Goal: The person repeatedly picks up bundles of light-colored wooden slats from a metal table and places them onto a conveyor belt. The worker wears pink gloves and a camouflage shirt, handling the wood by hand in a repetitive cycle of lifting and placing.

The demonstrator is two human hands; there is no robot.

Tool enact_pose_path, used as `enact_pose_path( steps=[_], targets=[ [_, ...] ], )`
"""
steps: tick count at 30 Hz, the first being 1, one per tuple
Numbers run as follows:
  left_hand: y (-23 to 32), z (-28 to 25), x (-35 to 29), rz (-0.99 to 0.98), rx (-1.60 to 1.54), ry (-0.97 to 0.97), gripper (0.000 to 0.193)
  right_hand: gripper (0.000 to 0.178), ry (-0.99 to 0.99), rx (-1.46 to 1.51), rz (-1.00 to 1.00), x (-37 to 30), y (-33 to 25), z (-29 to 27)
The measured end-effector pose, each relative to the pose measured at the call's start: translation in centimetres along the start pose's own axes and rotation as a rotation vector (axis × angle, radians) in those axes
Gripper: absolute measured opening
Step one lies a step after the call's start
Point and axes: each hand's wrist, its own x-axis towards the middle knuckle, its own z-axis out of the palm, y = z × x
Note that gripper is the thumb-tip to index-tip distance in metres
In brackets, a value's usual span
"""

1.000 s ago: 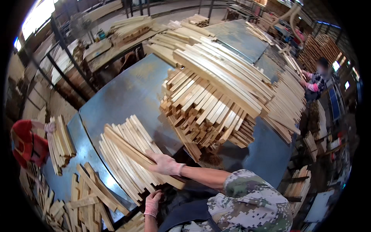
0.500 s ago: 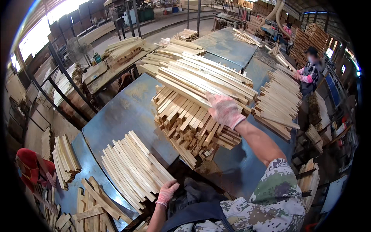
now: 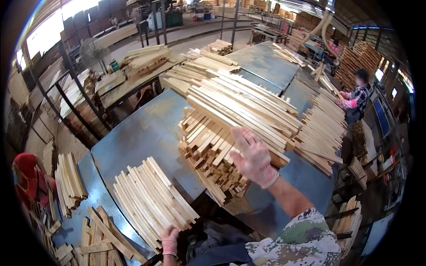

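My right hand [image 3: 255, 160], in a pinkish-white knit glove, is open with its fingers stretched out. It is over the near edge of a large stack of pale wooden strips [image 3: 244, 106], and nothing shows in its grasp. Under these strips, a crosswise layer [image 3: 202, 133] turns its cut ends toward me. My left hand [image 3: 170, 240], gloved alike, is low at the near ends of a flat row of wooden strips [image 3: 148, 197]. Its fingers look loosely bent against the strip ends, with nothing held.
A blue metal table [image 3: 137, 119] carries the stacks. Another strip row [image 3: 321, 126] lies at the right, near a person in a checked shirt [image 3: 356, 95]. At far left, a person in red [image 3: 31, 179] stands beside a small bundle [image 3: 70, 181] and loose, crossed pieces [image 3: 104, 235].
My right hand has come off the strips and moved nearer to me, its fingers opening out. The left hand has slid left and down along the ends of the near row.
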Motion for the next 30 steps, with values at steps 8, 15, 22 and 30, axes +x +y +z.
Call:
enact_pose_path(
  steps=[8,15,22,30],
  targets=[
    [1.7,-15.3,11.2,0.036,0.901,0.548,0.086,0.075,-0.58,0.748,0.272,-7.1,-11.3,19.4],
    [1.4,-19.6,18.3,-0.153,1.143,0.309,0.087,0.085,-0.682,0.368,0.502,-12.9,-8.1,42.0],
    [-0.4,-19.5,20.2,0.217,1.3,0.319,0.072,0.079,-0.686,0.406,0.385,-14.6,-9.5,47.2],
    [2.7,-17.0,19.2,0.075,0.567,0.215,0.08,0.085,-0.662,0.904,0.88,-12.0,-12.7,44.3]
  ],
)
